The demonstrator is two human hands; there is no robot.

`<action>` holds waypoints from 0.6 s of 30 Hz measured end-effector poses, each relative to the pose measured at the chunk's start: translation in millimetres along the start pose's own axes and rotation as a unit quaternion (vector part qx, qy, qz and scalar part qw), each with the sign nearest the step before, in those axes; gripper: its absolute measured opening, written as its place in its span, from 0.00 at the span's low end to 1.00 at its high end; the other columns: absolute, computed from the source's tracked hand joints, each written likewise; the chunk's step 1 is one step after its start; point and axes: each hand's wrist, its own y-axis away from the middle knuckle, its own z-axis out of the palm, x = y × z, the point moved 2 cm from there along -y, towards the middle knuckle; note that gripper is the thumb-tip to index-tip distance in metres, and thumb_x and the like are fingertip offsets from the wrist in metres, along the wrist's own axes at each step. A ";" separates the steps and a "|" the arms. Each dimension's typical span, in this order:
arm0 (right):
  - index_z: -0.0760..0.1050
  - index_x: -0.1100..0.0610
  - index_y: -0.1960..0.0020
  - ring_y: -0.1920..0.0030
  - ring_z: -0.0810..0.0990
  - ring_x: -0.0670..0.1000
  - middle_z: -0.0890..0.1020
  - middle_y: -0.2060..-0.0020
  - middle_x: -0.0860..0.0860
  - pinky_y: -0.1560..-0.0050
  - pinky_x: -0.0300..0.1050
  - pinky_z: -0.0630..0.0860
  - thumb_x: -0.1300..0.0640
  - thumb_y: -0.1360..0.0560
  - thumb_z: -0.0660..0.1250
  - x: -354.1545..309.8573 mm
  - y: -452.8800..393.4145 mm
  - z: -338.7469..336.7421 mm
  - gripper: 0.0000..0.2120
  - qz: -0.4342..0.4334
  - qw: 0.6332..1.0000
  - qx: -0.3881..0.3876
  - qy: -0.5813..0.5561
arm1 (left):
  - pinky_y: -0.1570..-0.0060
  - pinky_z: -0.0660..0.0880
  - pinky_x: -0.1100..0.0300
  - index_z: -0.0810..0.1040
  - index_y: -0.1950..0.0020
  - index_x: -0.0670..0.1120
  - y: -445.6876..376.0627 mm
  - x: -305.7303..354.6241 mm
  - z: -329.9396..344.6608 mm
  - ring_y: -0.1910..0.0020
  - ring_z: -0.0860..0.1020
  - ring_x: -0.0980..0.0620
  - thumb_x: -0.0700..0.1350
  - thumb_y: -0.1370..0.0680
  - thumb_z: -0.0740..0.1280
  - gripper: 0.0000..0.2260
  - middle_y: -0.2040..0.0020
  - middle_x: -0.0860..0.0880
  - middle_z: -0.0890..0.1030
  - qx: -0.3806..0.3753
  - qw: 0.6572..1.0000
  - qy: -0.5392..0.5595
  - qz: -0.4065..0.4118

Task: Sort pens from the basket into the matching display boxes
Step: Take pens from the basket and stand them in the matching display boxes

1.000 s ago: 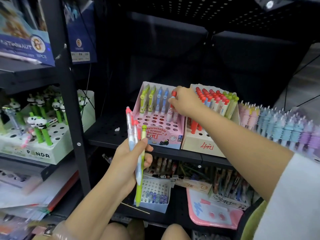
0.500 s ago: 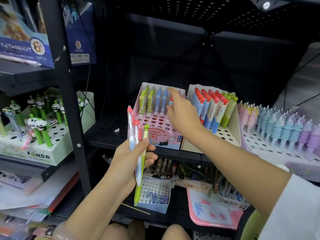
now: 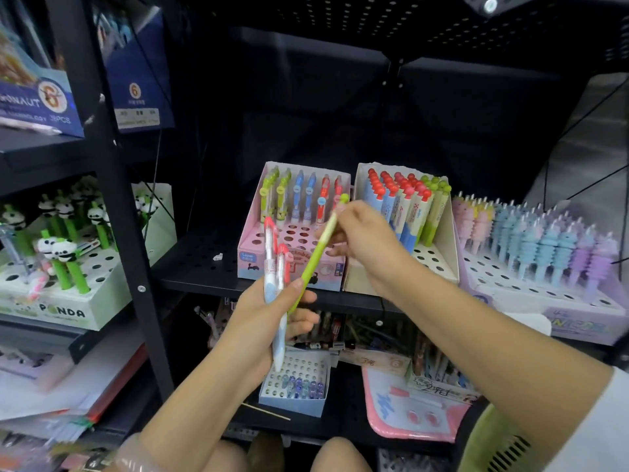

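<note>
On the black perforated shelf (image 3: 200, 257) stand a pink display box (image 3: 292, 264) and a cream display box (image 3: 439, 253), side by side. The left hand (image 3: 265, 318) grips two red-capped pens (image 3: 275, 264). The right hand (image 3: 364, 233), which a second ago was at the pink box, now pinches the green pen (image 3: 316, 253), its lower end still in the left hand.

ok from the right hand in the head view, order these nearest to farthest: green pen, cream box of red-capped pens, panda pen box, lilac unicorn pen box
1. Green pen, pinched in the right hand.
2. Cream box of red-capped pens, just behind the hand.
3. Lilac unicorn pen box, off to the right.
4. White panda pen box, far left, past the shelf post.
</note>
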 end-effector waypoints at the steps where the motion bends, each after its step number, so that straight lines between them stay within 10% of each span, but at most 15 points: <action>1: 0.68 0.52 0.55 0.69 0.78 0.43 0.80 0.62 0.54 0.71 0.34 0.74 0.56 0.18 0.52 -1.6 -2.2 -11.2 0.09 -0.022 0.999 0.043 0.015 | 0.75 0.75 0.65 0.75 0.47 0.42 -0.2 -3.0 2.3 0.75 0.77 0.54 0.41 0.24 0.65 0.08 0.67 0.48 0.82 0.002 1.000 -0.015 -0.007; 9: 0.64 0.53 0.55 0.78 0.72 0.41 0.74 0.70 0.51 0.77 0.32 0.67 0.54 0.18 0.53 -11.1 -9.1 -130.9 0.07 -0.197 0.904 0.319 0.204 | 0.78 0.63 0.66 0.70 0.61 0.45 -7.2 -18.2 29.1 0.80 0.63 0.56 0.48 0.22 0.63 0.10 0.75 0.52 0.70 0.001 0.996 -0.077 -0.037; 18: 0.63 0.57 0.52 0.69 0.80 0.52 0.80 0.68 0.55 0.64 0.49 0.78 0.55 0.18 0.53 18.8 -32.8 -150.5 0.07 -0.131 0.897 0.219 0.360 | 0.72 0.69 0.64 0.74 0.54 0.42 -8.1 -23.0 55.1 0.73 0.69 0.55 0.44 0.19 0.58 0.09 0.68 0.49 0.75 -0.022 0.996 -0.067 -0.053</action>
